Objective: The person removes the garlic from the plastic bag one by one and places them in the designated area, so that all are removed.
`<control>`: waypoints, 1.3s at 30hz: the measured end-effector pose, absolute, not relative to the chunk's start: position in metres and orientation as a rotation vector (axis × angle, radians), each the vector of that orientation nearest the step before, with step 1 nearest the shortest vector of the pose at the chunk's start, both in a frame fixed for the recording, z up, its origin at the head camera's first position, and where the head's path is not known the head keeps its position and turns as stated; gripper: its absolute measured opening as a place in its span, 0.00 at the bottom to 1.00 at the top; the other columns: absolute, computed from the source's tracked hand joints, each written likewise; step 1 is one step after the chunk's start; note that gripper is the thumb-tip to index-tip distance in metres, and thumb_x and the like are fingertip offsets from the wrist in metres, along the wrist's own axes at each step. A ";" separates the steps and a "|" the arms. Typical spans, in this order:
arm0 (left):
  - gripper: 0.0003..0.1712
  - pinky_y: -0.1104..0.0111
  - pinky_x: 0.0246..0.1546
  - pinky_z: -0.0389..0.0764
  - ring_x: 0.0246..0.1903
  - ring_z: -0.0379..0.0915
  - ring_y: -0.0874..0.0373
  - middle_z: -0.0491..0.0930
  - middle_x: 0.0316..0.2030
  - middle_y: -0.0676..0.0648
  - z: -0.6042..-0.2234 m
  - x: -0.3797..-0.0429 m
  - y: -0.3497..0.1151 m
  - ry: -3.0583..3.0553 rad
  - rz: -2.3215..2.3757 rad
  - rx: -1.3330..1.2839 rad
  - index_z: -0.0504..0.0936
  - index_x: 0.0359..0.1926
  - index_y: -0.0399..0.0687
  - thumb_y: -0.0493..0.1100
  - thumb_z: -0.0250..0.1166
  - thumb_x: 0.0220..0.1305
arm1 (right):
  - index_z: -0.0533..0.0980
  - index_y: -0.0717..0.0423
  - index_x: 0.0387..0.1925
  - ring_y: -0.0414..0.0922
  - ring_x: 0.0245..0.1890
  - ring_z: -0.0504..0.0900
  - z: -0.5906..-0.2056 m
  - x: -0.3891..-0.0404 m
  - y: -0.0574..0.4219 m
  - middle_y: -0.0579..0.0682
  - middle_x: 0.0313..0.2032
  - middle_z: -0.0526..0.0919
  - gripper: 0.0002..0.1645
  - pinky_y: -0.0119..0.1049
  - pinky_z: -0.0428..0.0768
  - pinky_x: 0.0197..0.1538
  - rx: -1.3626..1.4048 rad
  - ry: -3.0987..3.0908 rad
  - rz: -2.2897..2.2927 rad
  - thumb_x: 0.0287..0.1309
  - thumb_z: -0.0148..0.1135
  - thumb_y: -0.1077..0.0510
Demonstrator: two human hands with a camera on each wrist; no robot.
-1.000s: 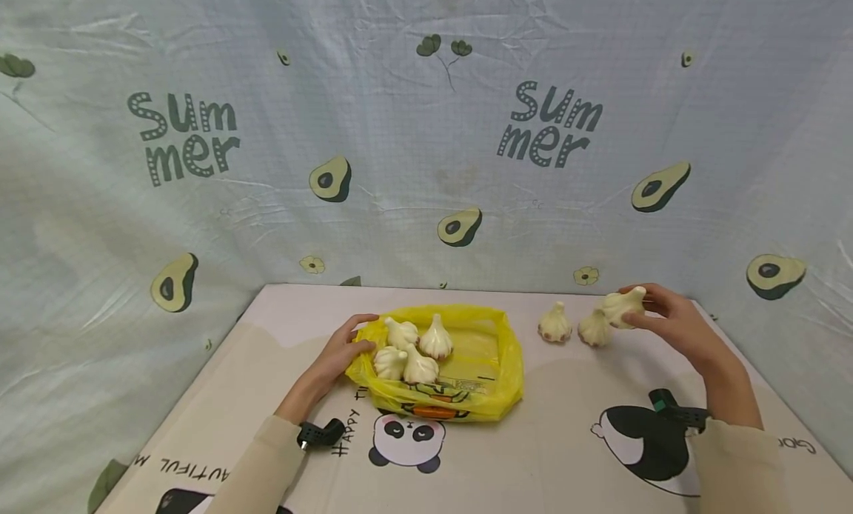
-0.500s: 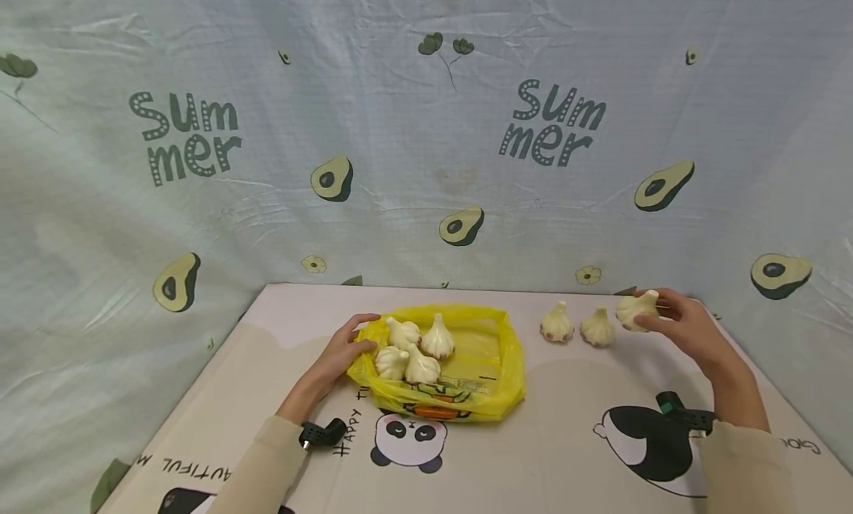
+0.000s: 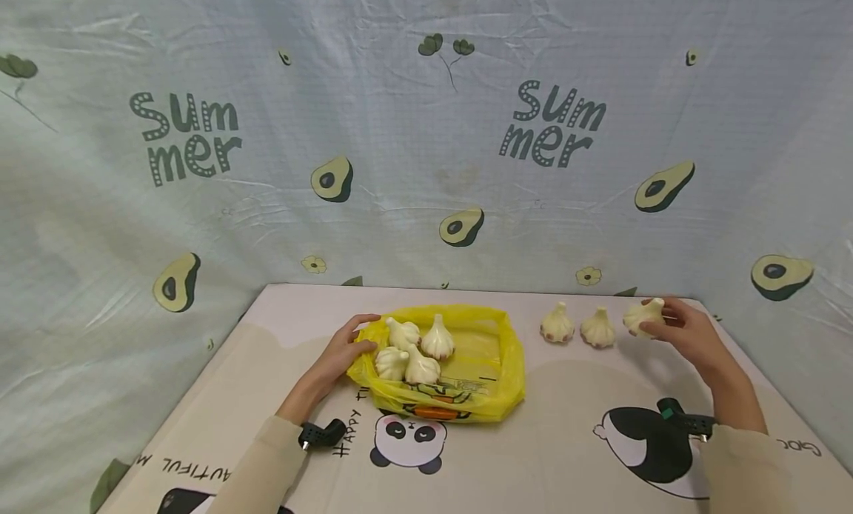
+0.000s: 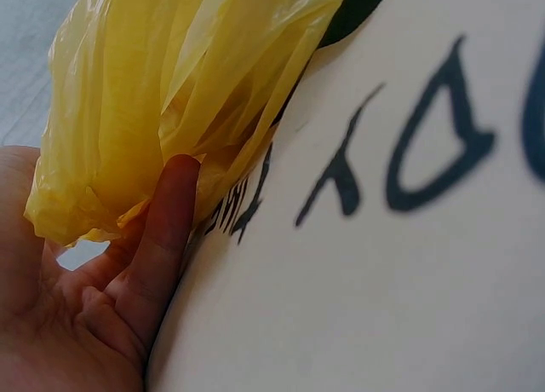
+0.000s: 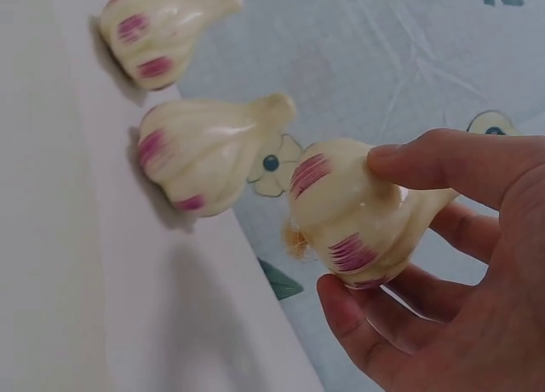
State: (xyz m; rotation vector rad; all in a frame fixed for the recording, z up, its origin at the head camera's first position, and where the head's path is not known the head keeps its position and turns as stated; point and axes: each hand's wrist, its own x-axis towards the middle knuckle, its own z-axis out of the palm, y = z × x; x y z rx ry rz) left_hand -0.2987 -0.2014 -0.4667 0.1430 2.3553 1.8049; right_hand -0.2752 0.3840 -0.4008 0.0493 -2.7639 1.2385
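My right hand [image 3: 693, 338] holds a garlic bulb [image 5: 349, 209] between thumb and fingers at the far right of the table. The bulb is cream with purple streaks and a tuft of root at its base, its neck tilted toward the palm. Two similar bulbs, a middle one [image 3: 597, 328] and a left one [image 3: 557, 324], stand upright in a row beside it. A yellow plastic bag [image 3: 512, 358] lies wide open at the centre, with several garlic bulbs [image 3: 421, 366] at its left side. My left hand [image 3: 338, 352] grips the bag's left edge, thumb and fingers on either side of the plastic.
The pale table cover [image 3: 533, 455] carries printed lettering, a panda [image 3: 408, 440] and another black-and-white figure [image 3: 649, 444]. A hanging cloth [image 3: 400, 129] with avocado prints closes off the back and both sides. Wrist cameras are strapped to both arms.
My right hand has moved right and lower with the garlic bulb, away from the middle bulb it overlapped in view. The left hand and the bag have stayed in place.
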 end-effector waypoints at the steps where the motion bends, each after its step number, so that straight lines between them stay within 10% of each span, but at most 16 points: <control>1: 0.32 0.64 0.51 0.83 0.52 0.78 0.50 0.72 0.67 0.34 -0.467 -0.299 -0.201 2.353 1.808 0.143 0.67 0.73 0.57 0.39 0.57 0.70 | 0.61 0.71 0.72 0.71 0.63 0.69 -0.402 -0.275 0.385 0.78 0.68 0.63 0.40 0.38 0.80 0.50 0.041 -2.764 1.251 0.73 0.59 0.48; 8: 0.32 0.65 0.51 0.83 0.52 0.78 0.50 0.72 0.67 0.35 -0.467 -0.300 -0.201 2.352 1.811 0.138 0.67 0.73 0.58 0.38 0.57 0.70 | 0.60 0.73 0.72 0.67 0.61 0.72 -0.412 -0.276 0.388 0.80 0.68 0.62 0.40 0.15 0.73 0.39 0.028 -2.770 1.296 0.73 0.58 0.48; 15: 0.32 0.65 0.50 0.83 0.51 0.78 0.51 0.72 0.67 0.34 -0.467 -0.300 -0.202 2.351 1.811 0.129 0.67 0.73 0.58 0.39 0.57 0.70 | 0.61 0.73 0.71 0.28 0.47 0.69 -0.422 -0.280 0.397 0.79 0.68 0.63 0.40 0.17 0.76 0.40 0.000 -2.796 1.291 0.72 0.61 0.49; 27: 0.32 0.66 0.49 0.83 0.50 0.78 0.52 0.72 0.67 0.33 -0.466 -0.298 -0.201 2.359 1.807 0.145 0.67 0.74 0.57 0.39 0.57 0.70 | 0.52 0.78 0.73 0.73 0.65 0.66 -0.429 -0.281 0.399 0.83 0.70 0.55 0.44 0.16 0.74 0.39 -0.029 -2.849 1.346 0.73 0.58 0.53; 36: 0.32 0.66 0.48 0.84 0.51 0.79 0.51 0.72 0.68 0.34 -0.465 -0.299 -0.202 2.355 1.804 0.131 0.67 0.74 0.58 0.40 0.58 0.71 | 0.47 0.78 0.75 0.76 0.69 0.61 -0.433 -0.284 0.401 0.83 0.72 0.53 0.48 0.44 0.83 0.56 -0.073 -2.896 1.316 0.73 0.58 0.52; 39: 0.32 0.66 0.49 0.84 0.51 0.79 0.51 0.72 0.68 0.35 -0.464 -0.299 -0.201 2.357 1.800 0.123 0.67 0.74 0.59 0.40 0.58 0.71 | 0.49 0.78 0.74 0.76 0.69 0.62 -0.433 -0.283 0.400 0.83 0.71 0.53 0.46 0.34 0.83 0.51 -0.081 -2.893 1.321 0.73 0.58 0.52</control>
